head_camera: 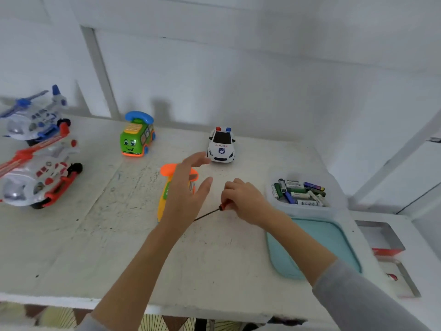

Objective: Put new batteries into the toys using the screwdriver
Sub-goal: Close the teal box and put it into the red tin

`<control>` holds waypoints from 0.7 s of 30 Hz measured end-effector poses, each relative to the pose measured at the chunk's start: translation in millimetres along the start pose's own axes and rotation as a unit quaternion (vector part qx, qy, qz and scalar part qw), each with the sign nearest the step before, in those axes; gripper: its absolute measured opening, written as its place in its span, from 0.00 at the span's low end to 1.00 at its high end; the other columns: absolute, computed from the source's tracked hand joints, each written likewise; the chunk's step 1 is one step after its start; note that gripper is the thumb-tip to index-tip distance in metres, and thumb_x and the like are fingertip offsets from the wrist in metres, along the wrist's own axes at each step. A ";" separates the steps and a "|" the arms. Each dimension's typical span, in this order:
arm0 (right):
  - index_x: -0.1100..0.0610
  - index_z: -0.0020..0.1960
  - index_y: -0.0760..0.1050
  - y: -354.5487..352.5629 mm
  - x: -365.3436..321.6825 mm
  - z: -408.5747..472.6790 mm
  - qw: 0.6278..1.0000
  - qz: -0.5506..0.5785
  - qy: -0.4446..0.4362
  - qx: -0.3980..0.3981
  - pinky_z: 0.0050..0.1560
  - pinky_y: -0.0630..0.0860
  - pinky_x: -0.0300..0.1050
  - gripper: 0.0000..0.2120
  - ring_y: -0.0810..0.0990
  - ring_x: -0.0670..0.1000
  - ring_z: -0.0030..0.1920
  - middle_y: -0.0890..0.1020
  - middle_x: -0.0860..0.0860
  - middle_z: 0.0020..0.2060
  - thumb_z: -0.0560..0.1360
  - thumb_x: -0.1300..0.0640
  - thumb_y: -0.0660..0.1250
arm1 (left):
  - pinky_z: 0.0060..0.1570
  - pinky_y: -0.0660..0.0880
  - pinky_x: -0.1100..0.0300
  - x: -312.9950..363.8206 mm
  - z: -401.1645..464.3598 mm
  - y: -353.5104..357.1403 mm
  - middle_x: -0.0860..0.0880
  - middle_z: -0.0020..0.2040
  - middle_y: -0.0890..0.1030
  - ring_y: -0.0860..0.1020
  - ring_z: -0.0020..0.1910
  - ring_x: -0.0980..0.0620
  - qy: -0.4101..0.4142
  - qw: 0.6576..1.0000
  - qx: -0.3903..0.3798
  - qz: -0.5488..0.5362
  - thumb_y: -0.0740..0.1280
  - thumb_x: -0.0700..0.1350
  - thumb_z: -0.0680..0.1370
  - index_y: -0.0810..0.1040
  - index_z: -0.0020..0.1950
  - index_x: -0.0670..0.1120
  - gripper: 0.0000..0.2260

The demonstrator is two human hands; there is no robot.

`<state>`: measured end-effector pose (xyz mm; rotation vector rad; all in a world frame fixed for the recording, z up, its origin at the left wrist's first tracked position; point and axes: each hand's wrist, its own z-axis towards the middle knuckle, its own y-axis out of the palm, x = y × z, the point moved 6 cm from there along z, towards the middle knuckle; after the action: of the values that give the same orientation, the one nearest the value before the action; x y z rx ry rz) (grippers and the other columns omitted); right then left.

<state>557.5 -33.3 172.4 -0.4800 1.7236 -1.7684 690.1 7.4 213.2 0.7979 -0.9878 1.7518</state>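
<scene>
Head view: two helicopters (35, 149) are seen at the tabletop's (95, 235) left edge. Fingers of the left hand (186, 187) are spread loosely above an orange toy (167, 187). The screwdriver (212, 212), gripped by the right hand (243, 199), is pointed toward the near-left corner. White walls surround.

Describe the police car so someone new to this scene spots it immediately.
On the white table, look along the far edge by the wall, beyond the left hand. The police car stands there, right of the green bus toy. Only it is white with red-and-blue roof lights.
</scene>
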 end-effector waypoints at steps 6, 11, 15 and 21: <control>0.60 0.48 0.77 -66.8 23.4 -18.8 0.993 -0.036 0.018 0.113 0.42 0.59 0.43 0.04 0.67 0.51 0.45 0.76 0.52 0.47 0.76 0.60 0.65 | 0.56 0.72 0.66 29.3 19.9 18.1 0.53 0.59 0.77 0.73 0.59 0.62 0.027 0.999 0.036 -0.028 0.63 0.42 0.74 0.68 0.63 0.56 0.19; 0.60 0.47 0.77 -92.3 93.2 -71.7 0.976 -0.025 0.155 0.153 0.43 0.65 0.46 0.03 0.71 0.54 0.49 0.77 0.53 0.47 0.74 0.61 0.66 | 0.57 0.73 0.63 42.8 18.9 66.5 0.59 0.57 0.76 0.74 0.58 0.63 0.036 0.998 0.018 -0.046 0.63 0.40 0.74 0.70 0.63 0.53 0.18; 0.58 0.50 0.77 -78.6 133.0 -105.9 0.968 -0.034 0.220 0.117 0.47 0.68 0.46 0.05 0.71 0.53 0.52 0.77 0.52 0.50 0.76 0.59 0.64 | 0.56 0.71 0.69 39.0 3.8 104.4 0.56 0.57 0.77 0.74 0.58 0.63 0.023 0.999 -0.014 -0.031 0.66 0.39 0.76 0.70 0.65 0.49 0.19; 0.59 0.51 0.78 -72.0 148.5 -126.9 0.961 0.021 0.229 0.151 0.44 0.70 0.43 0.07 0.72 0.51 0.49 0.77 0.52 0.48 0.76 0.59 0.63 | 0.55 0.70 0.71 31.8 -21.1 128.4 0.58 0.57 0.76 0.73 0.59 0.59 0.001 1.000 -0.022 -0.012 0.67 0.33 0.76 0.69 0.65 0.51 0.22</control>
<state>352.6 -36.0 209.0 0.1088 1.6884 -2.1841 557.3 9.1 195.6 0.7770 -1.0097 1.7039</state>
